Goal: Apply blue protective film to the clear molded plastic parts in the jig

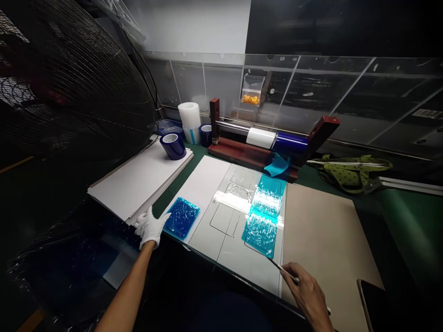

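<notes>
My left hand (150,227), in a white glove, has its fingers apart. Its thumb reaches to the edge of a dark blue stack of shiny film sheets (182,217) on white paper; whether it touches cannot be made out. My bare right hand (304,288) grips a slim tool (278,265) with a thin dark tip, its exact kind unclear. The tip points at the near edge of a turquoise film piece (262,236) on the pale board (226,249) with drawn outlines. Behind it lies more turquoise film (269,189), and clear film pieces (238,190) lie to the left.
A wooden roll holder (238,154) carries white and blue film rolls. Tape rolls (189,117) stand at the back. Another blue roll (173,146) sits on a paper stack (138,184). A large fan (86,83) is left; brown board (318,230) and a phone-like object (372,304) are right.
</notes>
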A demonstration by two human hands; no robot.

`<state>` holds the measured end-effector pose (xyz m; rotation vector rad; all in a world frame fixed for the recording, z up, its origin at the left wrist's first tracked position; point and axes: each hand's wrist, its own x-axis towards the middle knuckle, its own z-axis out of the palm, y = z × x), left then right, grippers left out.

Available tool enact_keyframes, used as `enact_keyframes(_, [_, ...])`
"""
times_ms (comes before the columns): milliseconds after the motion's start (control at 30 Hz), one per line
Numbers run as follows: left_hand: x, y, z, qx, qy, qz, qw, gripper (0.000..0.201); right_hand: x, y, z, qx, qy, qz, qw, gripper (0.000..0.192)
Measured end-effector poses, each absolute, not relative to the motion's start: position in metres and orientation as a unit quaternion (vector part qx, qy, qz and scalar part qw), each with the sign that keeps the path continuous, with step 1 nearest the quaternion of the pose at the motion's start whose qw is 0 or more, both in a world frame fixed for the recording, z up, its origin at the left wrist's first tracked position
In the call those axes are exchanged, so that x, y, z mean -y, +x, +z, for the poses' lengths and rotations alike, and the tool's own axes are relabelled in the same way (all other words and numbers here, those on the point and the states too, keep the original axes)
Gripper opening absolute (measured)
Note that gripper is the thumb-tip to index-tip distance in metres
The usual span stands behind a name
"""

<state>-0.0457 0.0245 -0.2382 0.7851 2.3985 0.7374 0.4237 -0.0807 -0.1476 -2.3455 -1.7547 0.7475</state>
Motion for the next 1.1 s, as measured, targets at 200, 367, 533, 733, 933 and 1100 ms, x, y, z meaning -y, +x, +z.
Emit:
enact_keyframes(200, [-0.024, 0.029, -0.214, -0.833, 0.449, 0.255, 0.197, 0.063, 0.060, 0.430, -0.142, 0.570, -0.793, 0.212, 0.039, 0.035])
enact_keyframes(367, [-0.021, 0.156, -0.221, -0.617, 0.674, 0.183, 0.363, 0.045, 0.018, 0.432, -0.140, 0.599, -0.792, 0.118, -0.024, 0.023])
enact_keyframes(533, [-0.043, 0.235, -0.223, -0.554, 0.734, 0.115, 0.375, 0.063, -0.036, 0.423, -0.146, 0.631, -0.771, 0.083, -0.040, 0.016])
enact_keyframes(733, [-0.064, 0.245, -0.231, -0.574, 0.735, 0.078, 0.351, 0.060, -0.090, 0.394, -0.170, 0.685, -0.721, 0.078, -0.070, 0.020])
enact_keyframes(933, [-0.066, 0.244, -0.233, -0.579, 0.734, 0.065, 0.348, 0.055, -0.117, 0.374, -0.186, 0.717, -0.682, 0.087, -0.117, 0.023])
enact_keyframes(1100, [-0.064, 0.243, -0.235, -0.578, 0.737, 0.059, 0.345, 0.057, -0.103, 0.417, -0.167, 0.705, -0.687, 0.086, -0.155, 0.023])
